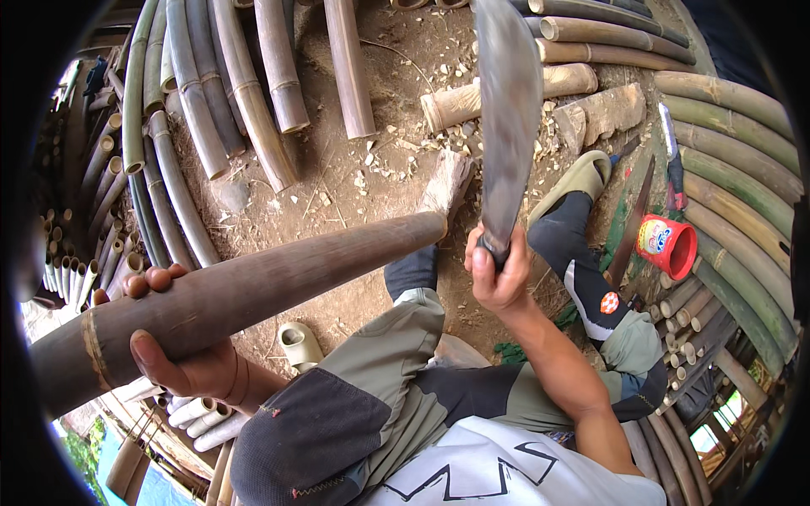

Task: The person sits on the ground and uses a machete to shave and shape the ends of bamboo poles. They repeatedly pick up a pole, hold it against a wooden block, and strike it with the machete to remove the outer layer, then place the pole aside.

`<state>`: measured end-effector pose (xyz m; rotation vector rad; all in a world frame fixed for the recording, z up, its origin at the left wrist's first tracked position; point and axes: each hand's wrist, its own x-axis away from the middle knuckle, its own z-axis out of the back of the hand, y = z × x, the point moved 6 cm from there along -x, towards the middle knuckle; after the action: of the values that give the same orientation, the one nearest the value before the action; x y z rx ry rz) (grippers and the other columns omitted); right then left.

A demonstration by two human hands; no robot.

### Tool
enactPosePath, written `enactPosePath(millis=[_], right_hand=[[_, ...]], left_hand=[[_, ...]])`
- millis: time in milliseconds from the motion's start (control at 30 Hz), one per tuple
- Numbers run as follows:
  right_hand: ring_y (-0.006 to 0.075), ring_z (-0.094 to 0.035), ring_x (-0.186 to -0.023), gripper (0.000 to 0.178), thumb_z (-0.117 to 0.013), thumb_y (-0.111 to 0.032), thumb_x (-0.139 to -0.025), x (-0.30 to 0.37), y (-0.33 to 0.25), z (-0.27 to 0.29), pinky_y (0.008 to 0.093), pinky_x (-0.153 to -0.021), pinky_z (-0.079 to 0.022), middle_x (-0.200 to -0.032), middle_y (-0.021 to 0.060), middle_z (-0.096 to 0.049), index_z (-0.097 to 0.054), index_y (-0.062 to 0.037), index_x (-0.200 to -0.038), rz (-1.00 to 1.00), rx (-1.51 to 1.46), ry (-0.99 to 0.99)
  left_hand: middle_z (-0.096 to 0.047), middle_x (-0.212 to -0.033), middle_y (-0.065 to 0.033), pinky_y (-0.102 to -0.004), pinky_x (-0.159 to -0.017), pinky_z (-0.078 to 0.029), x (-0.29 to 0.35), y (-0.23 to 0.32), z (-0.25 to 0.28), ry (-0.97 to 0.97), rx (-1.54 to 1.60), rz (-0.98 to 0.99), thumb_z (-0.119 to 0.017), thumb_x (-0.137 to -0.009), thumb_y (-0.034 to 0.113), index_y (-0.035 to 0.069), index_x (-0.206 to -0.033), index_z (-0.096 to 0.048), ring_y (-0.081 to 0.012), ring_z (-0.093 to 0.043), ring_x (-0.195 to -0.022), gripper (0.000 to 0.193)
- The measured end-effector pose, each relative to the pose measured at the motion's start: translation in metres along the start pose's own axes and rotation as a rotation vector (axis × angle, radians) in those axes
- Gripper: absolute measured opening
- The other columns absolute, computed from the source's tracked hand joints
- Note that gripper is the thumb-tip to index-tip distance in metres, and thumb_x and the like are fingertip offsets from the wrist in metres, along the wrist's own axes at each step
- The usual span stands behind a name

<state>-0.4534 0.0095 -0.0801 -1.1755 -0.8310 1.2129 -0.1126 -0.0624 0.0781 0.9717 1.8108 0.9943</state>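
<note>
A thick brown bamboo pole [278, 291] slants across in front of me, its near end running out at the left rim. My left hand [181, 354] is wrapped round it beside a node ring. The pole's far end meets an upright wooden block [447, 185]; whether it rests on the block or just beside it I cannot tell. My right hand [499, 268] grips the handle of a machete [509, 101]. Its broad blade points up and away, slightly blurred, just right of the pole's end and apart from it.
Bamboo poles [240, 93] lie at the far left, more [734, 152] along the right. Wood chips litter the dirt floor [337, 190]. A short bamboo piece [456, 105] and a split log [603, 116] lie ahead. A red tub [679, 249] and a saw [641, 215] are at right.
</note>
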Motion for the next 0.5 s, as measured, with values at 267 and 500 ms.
enactPosePath(millis=[267, 500], right_hand=[[0.0364, -0.068, -0.068, 0.038, -0.060, -0.030, -0.097, 0.004, 0.043, -0.011, 0.0415, -0.063, -0.053, -0.075, 0.0198, -0.065, -0.051, 0.0038, -0.112, -0.337, 0.252, -0.267], [0.0382, -0.068, -0.067, 0.036, -0.060, -0.030, -0.096, 0.036, 0.115, -0.013, 0.0429, -0.061, -0.053, -0.072, 0.0203, -0.065, -0.052, 0.0019, -0.109, -0.510, 0.604, -0.416]], left_hand=[[-0.051, -0.118, -0.0141, -0.0480, -0.104, -0.043, 0.003, 0.002, 0.002, 0.079, -0.084, 0.026, -0.060, -0.091, 0.024, 0.008, -0.139, -0.040, -0.0279, -0.057, -0.109, 0.054], [-0.053, -0.117, -0.0144, -0.0475, -0.102, -0.045, -0.001, -0.001, -0.009, 0.163, -0.080, 0.015, -0.059, -0.092, 0.024, 0.008, -0.137, -0.041, -0.0285, -0.058, -0.108, 0.052]])
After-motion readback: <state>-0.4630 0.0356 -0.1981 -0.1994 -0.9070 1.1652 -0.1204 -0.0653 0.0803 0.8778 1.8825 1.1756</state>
